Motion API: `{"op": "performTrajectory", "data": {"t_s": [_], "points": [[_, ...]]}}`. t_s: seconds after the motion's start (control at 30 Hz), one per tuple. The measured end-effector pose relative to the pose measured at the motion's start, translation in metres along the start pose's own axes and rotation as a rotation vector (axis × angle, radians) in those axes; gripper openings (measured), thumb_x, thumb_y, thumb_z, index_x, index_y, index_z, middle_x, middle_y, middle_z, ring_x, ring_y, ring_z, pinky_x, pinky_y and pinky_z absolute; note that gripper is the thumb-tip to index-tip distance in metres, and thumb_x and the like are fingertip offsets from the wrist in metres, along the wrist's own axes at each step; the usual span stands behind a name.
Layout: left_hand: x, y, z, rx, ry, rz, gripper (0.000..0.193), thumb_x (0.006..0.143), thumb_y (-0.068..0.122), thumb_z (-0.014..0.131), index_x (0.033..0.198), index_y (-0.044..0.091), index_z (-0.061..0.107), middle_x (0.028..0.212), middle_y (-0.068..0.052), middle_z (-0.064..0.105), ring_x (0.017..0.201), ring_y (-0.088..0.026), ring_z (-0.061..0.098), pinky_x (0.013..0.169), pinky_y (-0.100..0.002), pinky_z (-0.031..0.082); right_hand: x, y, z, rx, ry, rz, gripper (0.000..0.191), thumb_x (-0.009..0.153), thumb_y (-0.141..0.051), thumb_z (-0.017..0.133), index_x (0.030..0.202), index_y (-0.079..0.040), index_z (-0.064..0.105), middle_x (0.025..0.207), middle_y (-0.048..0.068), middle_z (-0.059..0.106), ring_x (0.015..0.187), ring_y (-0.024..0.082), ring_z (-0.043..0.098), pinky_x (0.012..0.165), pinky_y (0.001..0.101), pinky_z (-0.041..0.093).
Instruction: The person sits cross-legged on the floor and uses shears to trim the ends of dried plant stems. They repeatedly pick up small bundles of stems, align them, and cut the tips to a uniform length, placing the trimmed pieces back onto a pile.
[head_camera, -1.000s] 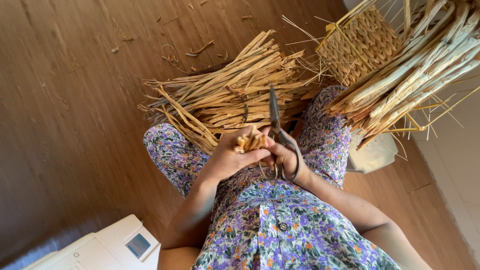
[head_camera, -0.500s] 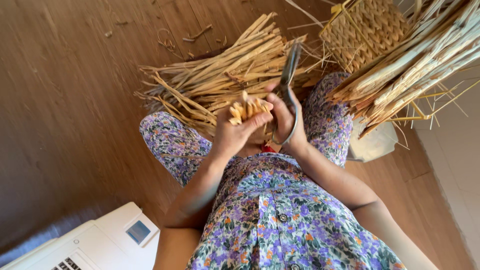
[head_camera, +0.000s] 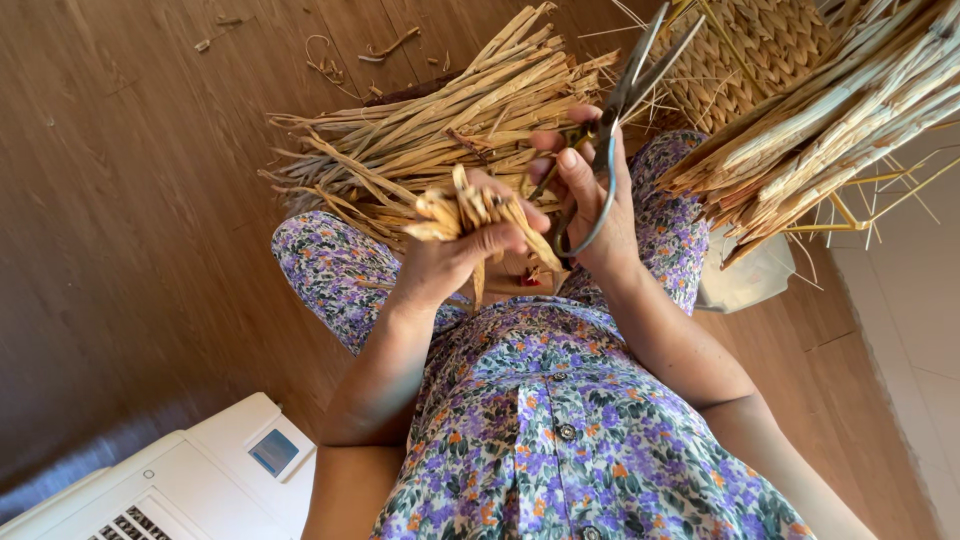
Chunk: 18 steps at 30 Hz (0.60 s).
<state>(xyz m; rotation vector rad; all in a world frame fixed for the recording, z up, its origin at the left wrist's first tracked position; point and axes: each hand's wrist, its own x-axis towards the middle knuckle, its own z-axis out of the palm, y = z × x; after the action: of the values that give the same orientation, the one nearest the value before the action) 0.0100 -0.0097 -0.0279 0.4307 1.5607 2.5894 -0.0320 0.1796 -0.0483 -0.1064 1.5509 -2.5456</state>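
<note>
My left hand (head_camera: 452, 262) is closed around a small bunch of short dried straw pieces (head_camera: 468, 212), held above my lap. My right hand (head_camera: 590, 205) grips a pair of grey metal scissors (head_camera: 618, 110), fingers through the handle loops, blades slightly apart and pointing away from me. The two hands touch each other. Just beyond them a large bundle of dried straw strips (head_camera: 430, 135) lies on the wooden floor across my knees.
A woven straw basket (head_camera: 745, 50) with loose strands stands at the upper right, with a thick sheaf of straw (head_camera: 840, 125) over it. A white machine (head_camera: 170, 480) sits at the lower left. Straw scraps (head_camera: 345, 55) litter the wooden floor.
Both hands have risen closer to the camera. The scissors swung from pointing upright to angled toward the basket, and the straw bunch in the left hand lifted with them.
</note>
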Motion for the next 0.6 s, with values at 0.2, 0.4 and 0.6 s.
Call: {"op": "performTrajectory", "data": {"t_s": [0.2, 0.4, 0.6], "points": [[-0.002, 0.004, -0.013, 0.076, 0.192, -0.059, 0.023, 0.103, 0.016, 0.071, 0.119, 0.0, 0.068, 0.11, -0.013, 0.077, 0.09, -0.013, 0.07, 0.08, -0.028, 0.062, -0.013, -0.002, -0.009, -0.34, -0.108, -0.129, 0.063, 0.101, -0.033, 0.079, 0.149, -0.007, 0.048, 0.12, 0.005, 0.061, 0.116, 0.015, 0.056, 0.104, 0.0294, 0.048], [-0.003, -0.006, -0.018, 0.078, 0.266, -0.037, 0.023, 0.1, 0.017, 0.077, 0.115, 0.0, 0.07, 0.103, -0.008, 0.075, 0.084, -0.013, 0.068, 0.078, -0.027, 0.059, -0.028, -0.011, -0.002, -0.804, -0.223, -0.298, 0.07, 0.09, -0.04, 0.085, 0.141, -0.004, 0.055, 0.118, 0.007, 0.058, 0.108, 0.016, 0.057, 0.094, 0.0317, 0.051], [0.001, -0.014, -0.013, 0.04, 0.285, -0.03, 0.026, 0.095, 0.014, 0.079, 0.116, 0.002, 0.07, 0.101, -0.003, 0.075, 0.086, -0.011, 0.069, 0.076, -0.025, 0.059, -0.03, -0.018, 0.01, -1.005, -0.223, -0.42, 0.075, 0.088, -0.045, 0.085, 0.14, 0.0, 0.055, 0.119, 0.011, 0.061, 0.095, 0.019, 0.061, 0.081, 0.0299, 0.056]]}}
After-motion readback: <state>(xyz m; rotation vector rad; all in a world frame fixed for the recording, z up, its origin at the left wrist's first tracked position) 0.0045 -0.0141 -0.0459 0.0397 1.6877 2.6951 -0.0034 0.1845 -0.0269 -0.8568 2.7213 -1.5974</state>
